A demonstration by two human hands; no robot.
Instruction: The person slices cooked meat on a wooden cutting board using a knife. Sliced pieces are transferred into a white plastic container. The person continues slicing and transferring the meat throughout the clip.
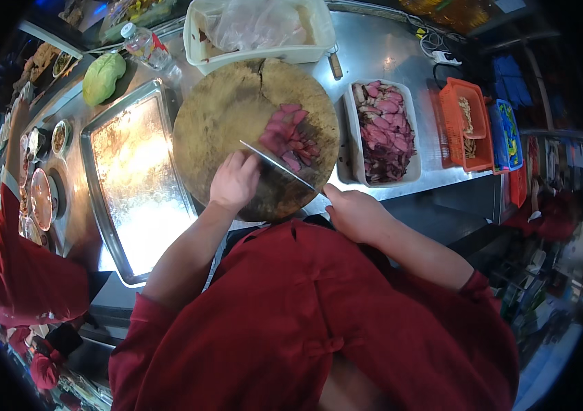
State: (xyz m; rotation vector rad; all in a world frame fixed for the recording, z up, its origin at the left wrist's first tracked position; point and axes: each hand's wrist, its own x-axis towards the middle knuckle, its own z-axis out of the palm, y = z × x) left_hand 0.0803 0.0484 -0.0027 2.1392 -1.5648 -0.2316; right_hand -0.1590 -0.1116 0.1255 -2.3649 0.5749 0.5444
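A round wooden chopping block [214,103] with a crack at its far edge lies before me. Pink meat slices [289,134] are heaped on its right half. My right hand [355,211] grips the handle of a cleaver [281,165], whose blade reaches over the block, edge-on to the view, on the near side of the slices. My left hand [235,180] rests at the block's near left part, fingers curled by the blade; whether it holds anything under the fingers I cannot tell. Right of the block, a white plastic tub [416,167] is filled with sliced pink meat [386,120].
An empty metal tray [135,169] lies left of the block. Behind stand a white bin [260,55] with a plastic bag, a bottle [147,47] and a cabbage [103,78]. Orange [469,123] and blue baskets [508,134] stand right. A co-worker's red sleeve [34,272] is at left.
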